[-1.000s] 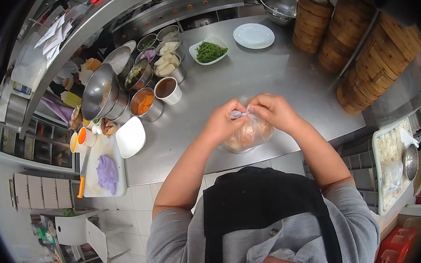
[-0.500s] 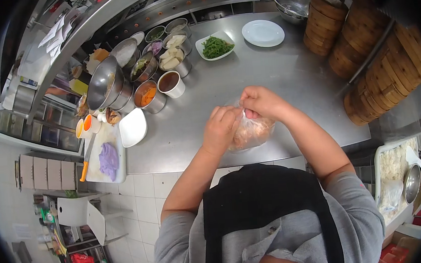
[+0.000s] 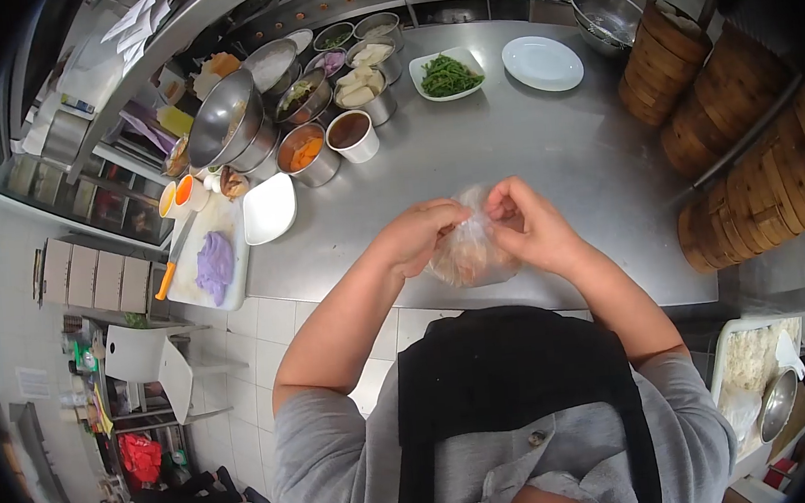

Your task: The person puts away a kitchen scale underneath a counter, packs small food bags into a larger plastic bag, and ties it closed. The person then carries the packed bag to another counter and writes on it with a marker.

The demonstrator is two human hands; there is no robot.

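A clear plastic bag (image 3: 472, 259) with pale orange food inside rests near the front edge of the steel worktop. Its upper part stands loose and wrinkled between my two hands. From the left side, my left hand (image 3: 423, 235) pinches the bag's film between thumb and fingers. My right hand (image 3: 535, 229) grips the film on the other side, with its fingers curled and the thumb close to them. What the food in the bag is, I cannot make out.
Left stand a white dish (image 3: 270, 210), a sauce tub (image 3: 353, 136) and several metal ingredient containers. A knife (image 3: 169, 270) and purple cloth (image 3: 216, 266) lie on the cutting board (image 3: 235, 288). Farther back are greens (image 3: 450, 75) and a white plate (image 3: 543, 63); bamboo steamers (image 3: 660, 66) stack at right.
My hands have moved a little apart, and the bag's top, gathered tightly before, is now looser and wider. The whole view has shifted slightly. A person now shows at the lower left.
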